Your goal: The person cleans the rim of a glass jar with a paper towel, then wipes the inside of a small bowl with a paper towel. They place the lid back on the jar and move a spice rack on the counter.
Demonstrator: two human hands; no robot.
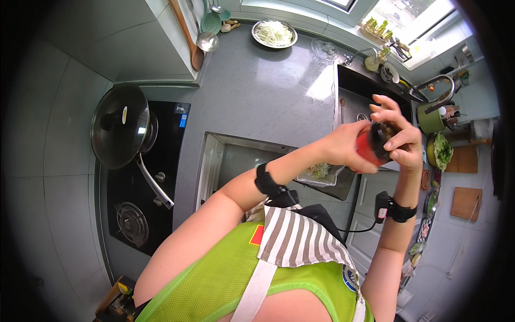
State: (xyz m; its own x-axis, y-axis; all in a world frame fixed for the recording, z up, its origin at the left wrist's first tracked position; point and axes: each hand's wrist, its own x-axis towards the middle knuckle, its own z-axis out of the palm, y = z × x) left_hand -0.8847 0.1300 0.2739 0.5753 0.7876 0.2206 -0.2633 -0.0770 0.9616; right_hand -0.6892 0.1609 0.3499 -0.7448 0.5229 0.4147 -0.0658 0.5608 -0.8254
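My left hand (348,147) grips a red jar (367,145) with a dark upper part, held tilted near the front corner of the sink. On the jar's dark end lie the fingertips of my right hand (402,137), whose upper fingers are spread. Motion blurs the jar, so I cannot tell whether a lid is on it. Under my left forearm, partly hidden, is a clear plastic container (320,173) with shredded food. A metal bowl of pale shreds (275,34) stands at the back of the grey counter (249,92).
On the left, a lidded pan (120,126) sits on the black gas hob (165,141), its handle towards me. Behind my hands is the dark sink (358,86) with its curved faucet (446,86). A ladle (208,41) and wooden spoon (196,58) hang by the wall.
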